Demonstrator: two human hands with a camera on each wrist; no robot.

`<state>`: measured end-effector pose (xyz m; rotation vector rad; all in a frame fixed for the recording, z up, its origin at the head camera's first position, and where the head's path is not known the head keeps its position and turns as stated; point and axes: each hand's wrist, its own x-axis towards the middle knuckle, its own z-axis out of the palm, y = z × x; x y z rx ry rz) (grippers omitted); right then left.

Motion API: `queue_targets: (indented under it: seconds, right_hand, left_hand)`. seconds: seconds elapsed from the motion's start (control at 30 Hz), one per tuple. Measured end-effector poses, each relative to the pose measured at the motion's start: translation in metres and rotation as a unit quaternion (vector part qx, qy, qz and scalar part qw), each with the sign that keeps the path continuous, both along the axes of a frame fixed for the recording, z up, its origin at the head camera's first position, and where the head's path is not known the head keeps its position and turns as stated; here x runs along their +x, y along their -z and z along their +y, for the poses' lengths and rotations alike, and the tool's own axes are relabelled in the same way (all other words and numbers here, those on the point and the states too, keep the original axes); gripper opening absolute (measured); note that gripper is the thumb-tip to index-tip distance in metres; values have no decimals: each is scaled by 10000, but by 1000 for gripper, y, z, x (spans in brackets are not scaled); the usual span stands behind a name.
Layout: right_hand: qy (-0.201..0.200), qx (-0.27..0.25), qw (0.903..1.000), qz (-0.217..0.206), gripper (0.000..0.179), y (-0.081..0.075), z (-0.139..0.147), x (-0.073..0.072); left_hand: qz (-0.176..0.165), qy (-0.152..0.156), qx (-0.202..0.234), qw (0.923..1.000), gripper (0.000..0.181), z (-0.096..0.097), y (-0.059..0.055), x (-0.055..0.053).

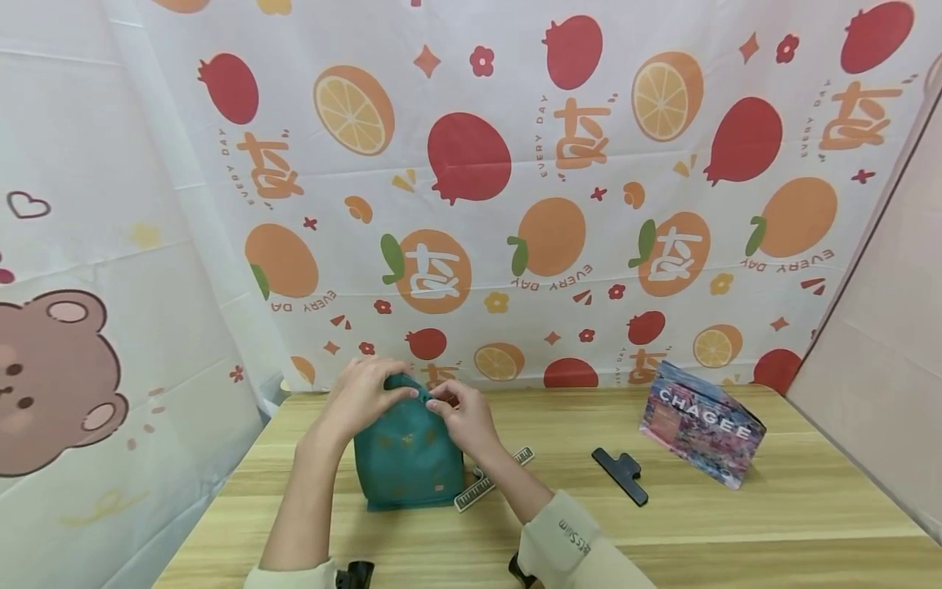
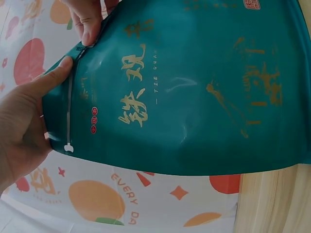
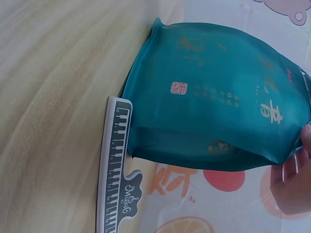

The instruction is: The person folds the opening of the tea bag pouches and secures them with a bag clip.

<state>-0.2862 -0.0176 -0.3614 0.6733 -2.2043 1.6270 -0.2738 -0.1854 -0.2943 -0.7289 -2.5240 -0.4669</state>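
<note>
A teal tea bag [image 1: 408, 470] with gold lettering stands upright on the table, its top edge between both hands. My left hand [image 1: 365, 397] grips the top left part, thumb in front and fingers behind. At the top right corner my right hand [image 1: 465, 419] pinches the edge between thumb and fingers. In the left wrist view a white strip runs along the bag's top [image 2: 69, 107], with the left thumb pressed near it. The right wrist view shows the bag's front [image 3: 209, 92] and my right hand [image 3: 294, 182] at its upper end.
A piano-key patterned clip [image 3: 116, 165] lies beside the bag's base, partly under my right forearm. Further right are a black clip [image 1: 621, 474] and a standing CHAGEE pouch [image 1: 702, 425]. A fruit-print curtain [image 1: 471, 204] hangs behind the wooden table [image 1: 574, 523].
</note>
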Motion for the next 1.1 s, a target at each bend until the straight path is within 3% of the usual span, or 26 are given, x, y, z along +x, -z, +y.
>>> queue_targets:
  seconds: [0.33,0.83,1.0,1.1]
  right_hand:
    - [59,16,10000,67,6,1,-1,1]
    - [126,-106,9996,208,7,7,-2,-1]
    - [121,-150,9996,216,8,6,-2,-2]
    - [80,-147,9997,202,6,4,-3,-1]
  left_hand:
    - [-359,205,329,9986,13,-4,-3,3]
    - [402,-89,311,9987,12,1,4,-1]
    - [425,-179,341,9984,13,3,3,-3]
    - [269,-196,345,9989,15,1,2,-4]
